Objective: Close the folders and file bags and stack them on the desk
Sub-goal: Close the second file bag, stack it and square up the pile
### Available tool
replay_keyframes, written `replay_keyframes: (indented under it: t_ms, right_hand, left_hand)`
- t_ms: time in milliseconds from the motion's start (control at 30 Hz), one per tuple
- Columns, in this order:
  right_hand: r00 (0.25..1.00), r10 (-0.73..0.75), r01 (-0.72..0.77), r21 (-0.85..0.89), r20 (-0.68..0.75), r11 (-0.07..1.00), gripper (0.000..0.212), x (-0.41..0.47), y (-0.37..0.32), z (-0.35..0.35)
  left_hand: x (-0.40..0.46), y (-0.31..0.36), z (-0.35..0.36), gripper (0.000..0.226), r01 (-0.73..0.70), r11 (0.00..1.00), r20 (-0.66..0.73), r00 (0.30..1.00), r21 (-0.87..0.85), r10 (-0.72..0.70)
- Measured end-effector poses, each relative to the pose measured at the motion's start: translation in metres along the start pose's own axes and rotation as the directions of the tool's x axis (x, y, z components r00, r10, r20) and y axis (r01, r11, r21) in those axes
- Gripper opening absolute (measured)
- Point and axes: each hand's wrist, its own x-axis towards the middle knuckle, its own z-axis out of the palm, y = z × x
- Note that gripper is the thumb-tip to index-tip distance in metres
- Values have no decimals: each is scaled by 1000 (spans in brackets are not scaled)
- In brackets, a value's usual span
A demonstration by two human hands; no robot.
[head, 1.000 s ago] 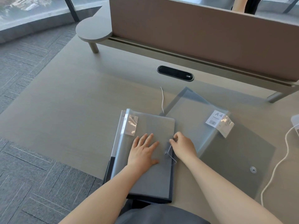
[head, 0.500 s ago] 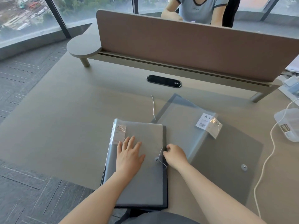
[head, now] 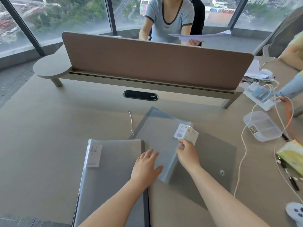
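A closed grey folder [head: 111, 174] with a "20" label lies flat at the desk's near edge, on top of a darker folder. To its right a translucent grey file bag [head: 213, 164] lies with its flap [head: 160, 133] folded open; an "A4" sticker sits on the flap and a round button shows on the body. A white string trails from the flap's far corner. My left hand [head: 146, 164] rests flat across the folder's right edge and the flap. My right hand [head: 186, 153] pinches the flap's edge just below the sticker.
A brown divider panel [head: 155, 63] on a raised shelf runs across the back, with a person holding papers behind it. At the right are a clear plastic box [head: 262, 126], white cables, a tissue pack [head: 291, 154] and a white controller [head: 296, 213]. A black cable port [head: 140, 95] sits mid-desk.
My right hand let go of the folder's string clasp and moved right onto the file bag's flap. My left hand slid right off the folder's middle. The view tilted up.
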Motion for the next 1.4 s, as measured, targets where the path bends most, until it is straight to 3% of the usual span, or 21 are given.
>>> replay_keyframes:
  t_ms: [500, 900, 1033, 1200, 1400]
  right_hand:
    - [993, -37, 67, -281, 110, 957, 64, 93, 17, -66]
    - [991, 20, 22, -311, 132, 950, 43, 148, 18, -63]
    - [994, 35, -8, -257, 103, 966, 41, 156, 19, -62]
    - [999, 45, -41, -147, 22, 988, 19, 158, 14, -68]
    - [998, -39, 39, -1, -41, 999, 13, 140, -8, -82]
  left_hand:
    - [68, 58, 30, 80, -28, 994, 167, 986, 107, 10]
    - [92, 55, 46, 78, -32, 984, 125, 992, 174, 10]
    - [95, 56, 50, 77, -25, 984, 108, 994, 174, 7]
    - [95, 61, 48, 78, -19, 993, 71, 997, 118, 11]
    - [93, 79, 37, 83, 40, 998, -4, 999, -54, -41]
